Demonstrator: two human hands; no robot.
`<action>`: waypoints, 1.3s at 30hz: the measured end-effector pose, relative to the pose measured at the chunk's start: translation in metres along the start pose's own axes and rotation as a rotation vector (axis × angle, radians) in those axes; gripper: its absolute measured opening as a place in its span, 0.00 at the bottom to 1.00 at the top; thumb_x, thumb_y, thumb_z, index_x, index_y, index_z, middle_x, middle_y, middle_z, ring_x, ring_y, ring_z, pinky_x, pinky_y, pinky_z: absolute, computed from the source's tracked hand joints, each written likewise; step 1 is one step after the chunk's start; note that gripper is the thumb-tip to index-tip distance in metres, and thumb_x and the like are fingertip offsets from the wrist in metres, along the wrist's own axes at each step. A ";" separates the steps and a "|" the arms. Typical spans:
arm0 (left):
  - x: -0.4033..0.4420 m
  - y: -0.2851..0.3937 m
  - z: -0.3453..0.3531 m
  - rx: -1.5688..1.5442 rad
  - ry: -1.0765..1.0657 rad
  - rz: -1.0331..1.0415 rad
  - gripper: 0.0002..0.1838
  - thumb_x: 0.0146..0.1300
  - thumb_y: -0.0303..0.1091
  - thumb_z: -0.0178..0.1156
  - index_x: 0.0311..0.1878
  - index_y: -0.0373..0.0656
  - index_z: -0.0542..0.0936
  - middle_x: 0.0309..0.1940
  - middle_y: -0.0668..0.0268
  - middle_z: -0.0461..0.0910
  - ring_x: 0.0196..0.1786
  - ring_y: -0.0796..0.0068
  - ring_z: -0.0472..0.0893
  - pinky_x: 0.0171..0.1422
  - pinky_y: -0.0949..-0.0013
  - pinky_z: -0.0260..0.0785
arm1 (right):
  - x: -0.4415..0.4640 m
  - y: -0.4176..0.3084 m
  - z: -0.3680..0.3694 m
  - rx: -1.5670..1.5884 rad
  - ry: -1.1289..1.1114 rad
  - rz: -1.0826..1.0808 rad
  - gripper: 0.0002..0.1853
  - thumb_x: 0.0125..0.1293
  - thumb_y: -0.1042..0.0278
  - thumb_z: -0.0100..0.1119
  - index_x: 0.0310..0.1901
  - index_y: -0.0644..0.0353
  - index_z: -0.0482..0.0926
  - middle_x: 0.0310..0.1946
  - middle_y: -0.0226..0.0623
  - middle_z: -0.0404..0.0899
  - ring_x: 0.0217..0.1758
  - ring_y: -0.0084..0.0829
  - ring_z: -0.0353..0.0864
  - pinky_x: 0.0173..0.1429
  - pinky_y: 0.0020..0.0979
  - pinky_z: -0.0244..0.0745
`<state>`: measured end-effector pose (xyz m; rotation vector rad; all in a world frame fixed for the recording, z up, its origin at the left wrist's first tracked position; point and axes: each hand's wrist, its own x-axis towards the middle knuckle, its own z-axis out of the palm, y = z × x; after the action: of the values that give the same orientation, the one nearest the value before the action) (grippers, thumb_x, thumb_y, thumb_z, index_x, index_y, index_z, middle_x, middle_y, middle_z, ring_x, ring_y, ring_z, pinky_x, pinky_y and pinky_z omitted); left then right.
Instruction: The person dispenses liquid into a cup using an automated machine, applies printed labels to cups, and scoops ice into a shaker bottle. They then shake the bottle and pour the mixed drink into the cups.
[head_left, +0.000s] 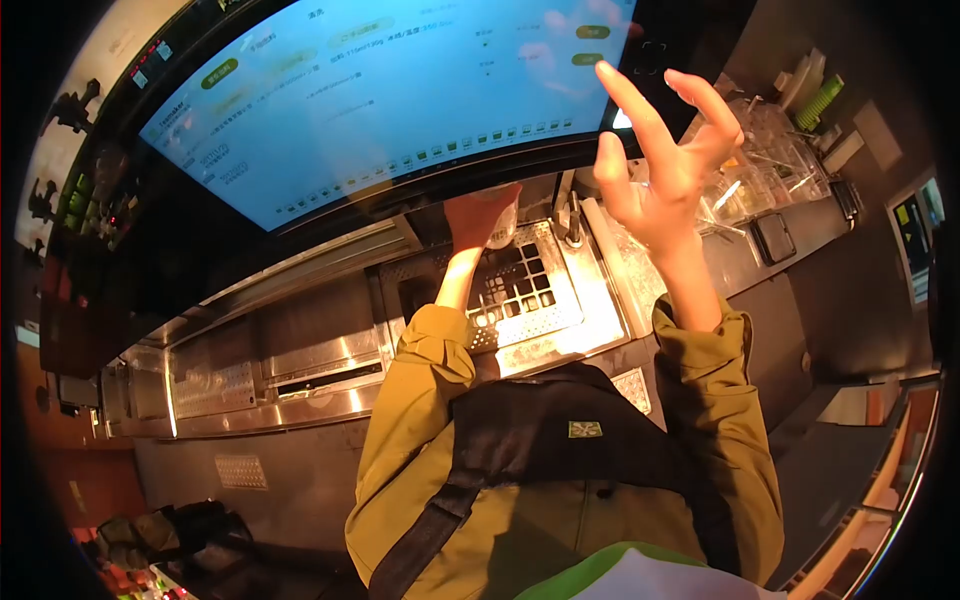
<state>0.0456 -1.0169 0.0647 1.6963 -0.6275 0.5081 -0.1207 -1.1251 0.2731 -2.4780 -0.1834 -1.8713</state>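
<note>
Blue lights one screen (400, 90); right hand (665, 180) near it, grip spread; left hand (474, 217) grips one clear cup (504, 229).

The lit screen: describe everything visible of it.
The lit screen is a large, flat, glossy panel with a wide black border, its top cut off by the picture's edge. It slants across the view, above the metal counter. Its bluish display shows lines of text, mostly too blurred to read, green oval buttons and a row of small icons along the bottom. The right hand points at a right-side button; contact cannot be told.
</note>
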 end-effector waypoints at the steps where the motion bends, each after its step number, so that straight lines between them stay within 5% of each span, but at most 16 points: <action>1: -0.001 0.002 -0.001 0.014 -0.007 -0.022 0.29 0.37 0.35 0.74 0.46 0.37 0.75 0.41 0.59 0.79 0.44 0.67 0.79 0.50 0.67 0.70 | 0.004 0.003 0.004 -0.037 0.005 -0.005 0.22 0.46 0.64 0.58 0.48 0.47 0.80 0.48 0.38 0.62 0.53 0.35 0.57 0.58 0.33 0.51; 6: -0.001 0.006 -0.009 -0.007 -0.036 -0.044 0.28 0.39 0.36 0.73 0.46 0.38 0.75 0.41 0.59 0.79 0.44 0.68 0.79 0.51 0.67 0.70 | 0.011 0.007 0.011 -0.048 -0.016 0.010 0.24 0.45 0.60 0.60 0.49 0.42 0.79 0.51 0.38 0.61 0.54 0.38 0.56 0.57 0.36 0.51; 9: 0.000 0.003 -0.012 0.017 -0.265 -0.311 0.29 0.38 0.38 0.73 0.46 0.38 0.76 0.42 0.58 0.79 0.46 0.66 0.79 0.52 0.66 0.70 | -0.002 0.008 0.006 0.164 0.112 -0.035 0.24 0.43 0.66 0.59 0.47 0.49 0.80 0.49 0.40 0.60 0.53 0.37 0.57 0.56 0.33 0.56; 15: -0.001 0.028 -0.018 -0.023 -0.095 -0.183 0.35 0.35 0.42 0.75 0.48 0.39 0.73 0.43 0.58 0.78 0.48 0.63 0.77 0.54 0.64 0.68 | -0.041 -0.002 -0.003 0.289 -0.031 0.079 0.21 0.44 0.74 0.56 0.45 0.58 0.78 0.46 0.42 0.62 0.51 0.37 0.61 0.54 0.34 0.59; 25: -0.003 0.011 -0.013 -0.004 -0.108 -0.173 0.32 0.36 0.40 0.75 0.47 0.39 0.75 0.43 0.57 0.78 0.47 0.64 0.77 0.54 0.65 0.68 | -0.110 -0.017 -0.021 0.522 -0.204 0.347 0.15 0.51 0.77 0.53 0.43 0.60 0.76 0.43 0.44 0.65 0.49 0.41 0.66 0.51 0.38 0.65; 33: -0.003 0.019 -0.013 -0.087 -0.073 -0.152 0.27 0.36 0.40 0.75 0.41 0.39 0.78 0.40 0.58 0.79 0.44 0.66 0.79 0.52 0.66 0.70 | -0.214 -0.019 -0.044 0.863 -1.243 0.545 0.14 0.58 0.70 0.54 0.47 0.62 0.72 0.42 0.44 0.74 0.42 0.40 0.76 0.49 0.36 0.70; 36: -0.007 0.012 -0.012 -0.024 -0.091 -0.178 0.36 0.33 0.42 0.76 0.48 0.39 0.74 0.46 0.55 0.76 0.49 0.61 0.76 0.54 0.64 0.68 | -0.227 -0.024 -0.054 0.875 -1.325 0.666 0.13 0.61 0.69 0.54 0.48 0.60 0.72 0.43 0.41 0.74 0.43 0.33 0.75 0.46 0.33 0.72; 37: -0.010 0.013 -0.012 -0.014 -0.061 -0.161 0.38 0.33 0.42 0.76 0.50 0.40 0.72 0.48 0.55 0.75 0.50 0.60 0.76 0.55 0.63 0.68 | -0.229 -0.024 -0.055 0.877 -1.288 0.681 0.15 0.60 0.66 0.54 0.47 0.61 0.73 0.44 0.47 0.75 0.45 0.43 0.77 0.50 0.37 0.70; 39: -0.014 0.017 -0.010 0.005 0.001 -0.120 0.43 0.32 0.42 0.76 0.55 0.40 0.67 0.51 0.54 0.72 0.53 0.58 0.74 0.57 0.63 0.67 | -0.232 -0.024 -0.056 0.851 -1.257 0.705 0.14 0.60 0.66 0.54 0.47 0.62 0.73 0.44 0.47 0.75 0.44 0.43 0.77 0.50 0.37 0.70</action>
<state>0.0237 -1.0079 0.0700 1.7264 -0.5208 0.4250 -0.2397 -1.1239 0.0650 -2.1637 -0.0637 0.1676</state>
